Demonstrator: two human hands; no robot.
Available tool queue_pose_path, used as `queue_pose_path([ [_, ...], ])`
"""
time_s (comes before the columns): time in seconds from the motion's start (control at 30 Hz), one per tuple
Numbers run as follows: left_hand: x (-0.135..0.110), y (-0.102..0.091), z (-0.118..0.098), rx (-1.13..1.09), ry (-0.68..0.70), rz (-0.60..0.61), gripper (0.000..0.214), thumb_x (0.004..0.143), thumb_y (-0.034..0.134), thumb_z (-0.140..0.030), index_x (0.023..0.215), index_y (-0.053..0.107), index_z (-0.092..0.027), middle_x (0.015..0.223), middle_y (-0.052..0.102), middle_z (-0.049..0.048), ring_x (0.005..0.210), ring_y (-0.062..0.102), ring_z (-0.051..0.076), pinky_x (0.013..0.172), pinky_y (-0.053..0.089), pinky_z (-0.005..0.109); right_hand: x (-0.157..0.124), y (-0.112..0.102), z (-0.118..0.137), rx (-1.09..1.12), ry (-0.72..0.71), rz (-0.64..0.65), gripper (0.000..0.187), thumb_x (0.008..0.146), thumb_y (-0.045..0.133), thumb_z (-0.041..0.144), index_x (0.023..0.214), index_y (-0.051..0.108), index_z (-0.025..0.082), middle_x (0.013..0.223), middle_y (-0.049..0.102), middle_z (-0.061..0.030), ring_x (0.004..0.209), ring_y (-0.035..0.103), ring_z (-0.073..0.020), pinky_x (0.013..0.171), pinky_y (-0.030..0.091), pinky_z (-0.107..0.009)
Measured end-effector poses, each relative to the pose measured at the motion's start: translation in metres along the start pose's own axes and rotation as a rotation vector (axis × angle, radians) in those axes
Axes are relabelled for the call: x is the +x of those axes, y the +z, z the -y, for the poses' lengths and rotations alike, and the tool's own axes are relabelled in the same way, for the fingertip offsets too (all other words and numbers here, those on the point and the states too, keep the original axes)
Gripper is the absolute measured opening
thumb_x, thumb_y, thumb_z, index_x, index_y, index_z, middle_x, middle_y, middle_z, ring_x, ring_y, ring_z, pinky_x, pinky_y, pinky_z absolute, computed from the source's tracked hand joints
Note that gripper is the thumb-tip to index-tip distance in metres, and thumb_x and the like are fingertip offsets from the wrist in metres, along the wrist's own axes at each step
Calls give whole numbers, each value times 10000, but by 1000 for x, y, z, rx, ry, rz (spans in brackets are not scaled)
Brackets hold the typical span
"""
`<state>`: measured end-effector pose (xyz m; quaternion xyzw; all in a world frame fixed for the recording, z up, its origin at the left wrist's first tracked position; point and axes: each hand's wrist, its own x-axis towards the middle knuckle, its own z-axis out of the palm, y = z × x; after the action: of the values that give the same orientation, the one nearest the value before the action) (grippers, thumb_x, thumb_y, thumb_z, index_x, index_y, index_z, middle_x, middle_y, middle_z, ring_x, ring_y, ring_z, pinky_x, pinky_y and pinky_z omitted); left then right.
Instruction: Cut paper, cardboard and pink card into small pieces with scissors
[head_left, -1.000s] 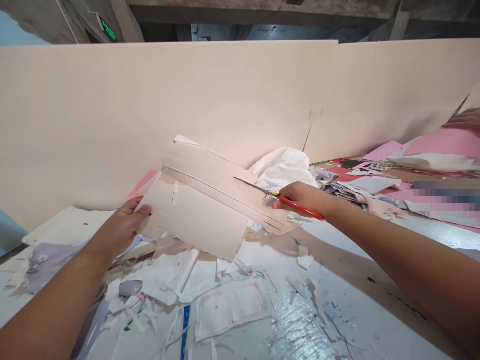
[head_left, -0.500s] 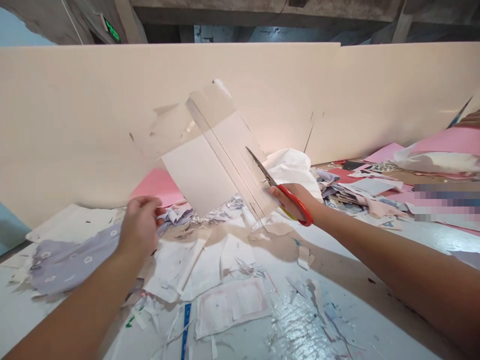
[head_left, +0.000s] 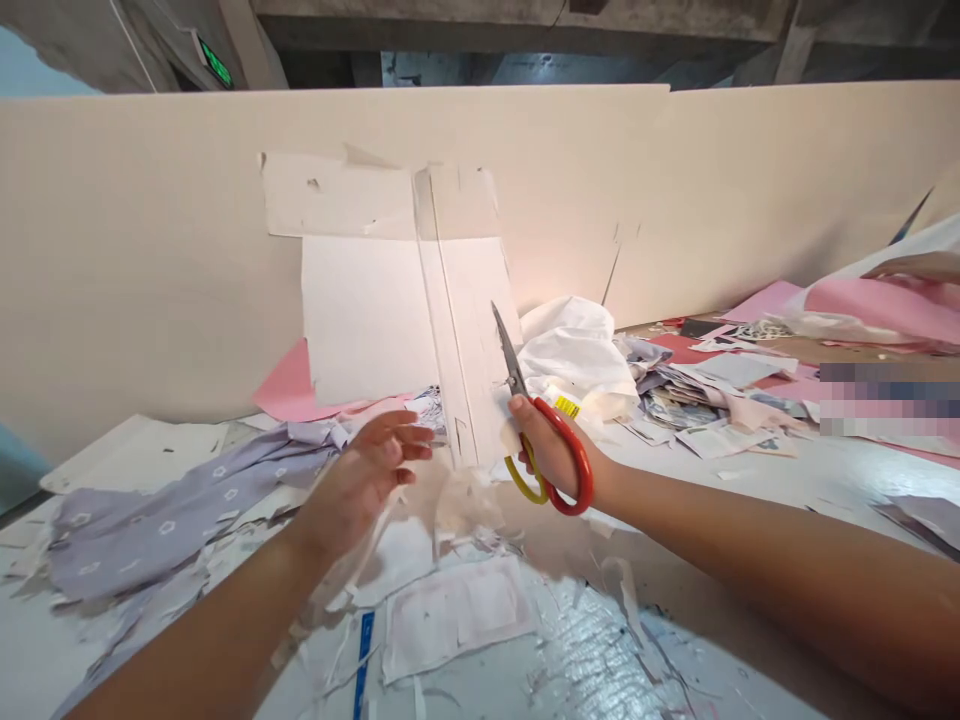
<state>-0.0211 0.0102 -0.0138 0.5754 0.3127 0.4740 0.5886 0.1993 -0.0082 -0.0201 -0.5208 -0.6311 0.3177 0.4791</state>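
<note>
Card: raised at your twelve; looks light, stiffish, easily creased, best taken by its lower edge | Your left hand: fingers loosely parted by card's seven, contact unclear | Your right hand: closed around scissors at card's five, seemingly pinching card too

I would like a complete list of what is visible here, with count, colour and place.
Scissors: one, red-yellow handles, in right hand
Card panel: one, whitish, upright beside the scissors
Crumpled cloth: one, white, centre-right
Floral fabric: one, lavender, left
Coloured sheets: several, pink, left and right
Flat sheet: one, white, far left
Rectangular piece: one, off-white, front centre
Narrow strip: one, blue, front
Scraps: many, mixed, across the table
Table: one, white, below
Partition: one, cream, back
Lit sign: one, green, upper left
Co-worker's hand: one, right edge
Left hand: one, near card panel
Right hand: one, on scissors
</note>
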Motion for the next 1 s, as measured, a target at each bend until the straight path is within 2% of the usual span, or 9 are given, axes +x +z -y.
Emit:
queue_pose_path([
  [0.1,-5,18,9,79,-28,136,349,732,552,-435,1004,555,-215,943,621,71,834,570,187,643,413,262,-7,7,1,-85,-49,86,518,818,278,582,510,403,184,468,446,18,457,423,-110,479,350,-261],
  [0.2,-8,30,13,106,-72,19,305,778,471,-463,895,564,-197,772,615,41,672,551,160,579,397,260,-11,15,2,-135,-87,172,538,832,229,580,509,403,187,483,448,15,475,409,-113,499,348,-272],
  [0.3,-10,32,14,257,-101,-129,330,742,488,-502,665,513,-182,594,525,-8,543,464,133,526,358,251,-13,21,-3,-142,-97,228,535,839,206,578,519,389,190,482,423,21,478,385,-112,490,335,-270],
  [0.4,-12,31,13,435,-117,-159,396,708,501,-536,542,397,-192,503,378,-51,484,351,104,495,306,236,-11,25,-10,-156,-103,248,527,840,216,574,515,372,189,470,385,29,473,361,-105,481,325,-261],
  [0.53,-14,33,9,519,-137,-146,425,720,479,-540,519,332,-195,495,264,-68,474,257,89,464,245,223,-8,27,-16,-147,-134,261,532,848,213,561,500,357,186,459,377,31,467,352,-96,479,318,-252],
  [0.7,-14,34,10,446,-203,-174,390,692,506,-548,567,410,-191,520,374,-53,500,355,106,496,310,231,-8,25,-16,-115,-99,275,537,839,231,574,496,367,183,454,395,27,463,364,-97,483,329,-253],
  [0.83,-14,32,12,479,-201,-228,376,679,523,-546,602,446,-187,530,415,-46,513,393,118,499,321,240,-7,20,-12,-65,-18,366,492,801,314,601,551,374,181,491,406,34,472,390,-93,481,340,-239],
  [0.9,-14,33,13,530,-174,-277,391,681,513,-557,576,423,-191,494,383,-59,479,364,109,474,296,235,-6,16,-9,-91,-55,422,473,782,375,593,550,333,183,485,344,52,470,360,-82,474,316,-226],
  [1.0,-14,33,12,519,-146,-349,396,661,522,-572,582,441,-192,505,451,-48,489,410,122,482,318,243,-6,9,-1,-170,-168,494,486,783,388,584,531,287,181,489,248,62,472,287,-72,462,265,-220],
])
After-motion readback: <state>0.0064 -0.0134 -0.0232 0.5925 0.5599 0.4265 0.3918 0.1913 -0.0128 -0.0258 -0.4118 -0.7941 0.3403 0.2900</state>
